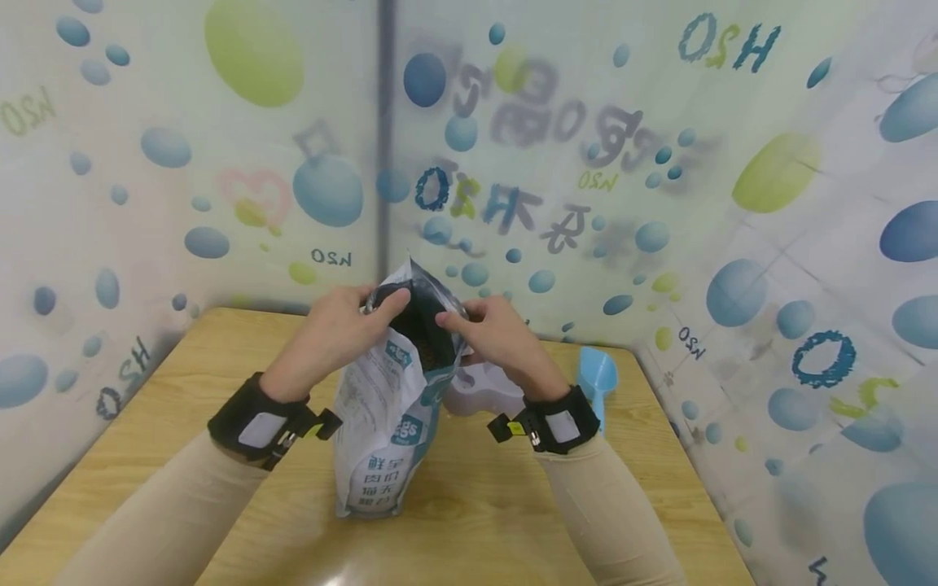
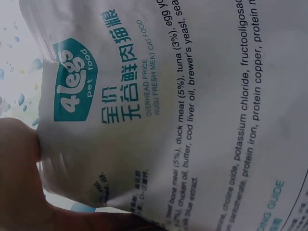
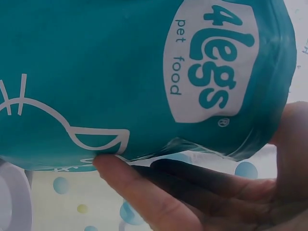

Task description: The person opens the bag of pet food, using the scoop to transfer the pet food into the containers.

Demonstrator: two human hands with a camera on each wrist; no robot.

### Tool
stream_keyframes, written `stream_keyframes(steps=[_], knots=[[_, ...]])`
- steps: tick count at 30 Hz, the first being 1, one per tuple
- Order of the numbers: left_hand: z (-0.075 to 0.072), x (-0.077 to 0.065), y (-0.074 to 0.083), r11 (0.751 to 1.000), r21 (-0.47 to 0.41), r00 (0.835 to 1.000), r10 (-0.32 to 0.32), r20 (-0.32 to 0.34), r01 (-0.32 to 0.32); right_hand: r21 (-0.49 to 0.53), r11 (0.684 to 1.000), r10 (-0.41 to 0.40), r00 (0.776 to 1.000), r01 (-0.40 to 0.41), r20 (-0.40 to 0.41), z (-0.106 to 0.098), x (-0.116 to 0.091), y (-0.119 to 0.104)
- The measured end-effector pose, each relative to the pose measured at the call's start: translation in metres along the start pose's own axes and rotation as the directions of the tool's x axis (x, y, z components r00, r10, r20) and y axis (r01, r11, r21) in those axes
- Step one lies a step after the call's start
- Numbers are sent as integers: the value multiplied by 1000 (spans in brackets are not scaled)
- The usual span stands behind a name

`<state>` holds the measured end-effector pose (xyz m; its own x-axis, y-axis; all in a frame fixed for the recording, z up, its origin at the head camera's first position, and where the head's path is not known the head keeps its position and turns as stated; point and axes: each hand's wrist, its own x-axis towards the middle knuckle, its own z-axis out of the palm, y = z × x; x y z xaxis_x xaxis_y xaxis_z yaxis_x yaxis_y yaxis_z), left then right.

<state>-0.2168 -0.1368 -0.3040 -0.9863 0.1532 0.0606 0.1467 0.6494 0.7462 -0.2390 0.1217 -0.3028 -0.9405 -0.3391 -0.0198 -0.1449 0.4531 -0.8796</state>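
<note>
Left hand (image 1: 352,325) and right hand (image 1: 501,335) are pinching open a 4legs cat-food bag (image 1: 379,443) on the tabletop (image 1: 484,505), brownish contents (image 1: 436,353) showing; only the left wrist view is giving legible ingredients (image 2: 181,125). A lilac dish (image 1: 479,394) and blue scoop (image 1: 597,373) are lying beyond.

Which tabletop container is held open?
The white-and-teal pet-food bag: left hand and right hand grip its mouth. The curved lavender dish behind is unheld.

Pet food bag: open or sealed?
Open. The bag gapes at the top between the left hand and right hand, showing dark inside.
</note>
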Motion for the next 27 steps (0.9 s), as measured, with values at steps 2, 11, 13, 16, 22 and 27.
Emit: stream_keyframes(steps=[2,11,13,16,22,27], knots=[[2,0,1,1000,1,1000,12,-12,-12,-6,1000,3,1000,-3,15,-1,-1,0],[0,-2,0,999,13,999,47,-12,-47,-58,998,11,999,-8,43,-4,-2,-3],[-3,-2,-2,999,24,999,49,-9,-48,-59,998,12,999,-10,39,-2,-3,-4],[-5,-3,-6,998,24,998,55,-23,-55,-28,1000,9,1000,-8,30,1,-3,-3],[-14,-6,-19,995,-5,991,98,-94,-98,50,999,-21,1000,21,-10,13,-3,-4],[-27,-7,-31,994,2,986,108,-130,-109,63,994,-84,995,86,-45,26,1,-3]])
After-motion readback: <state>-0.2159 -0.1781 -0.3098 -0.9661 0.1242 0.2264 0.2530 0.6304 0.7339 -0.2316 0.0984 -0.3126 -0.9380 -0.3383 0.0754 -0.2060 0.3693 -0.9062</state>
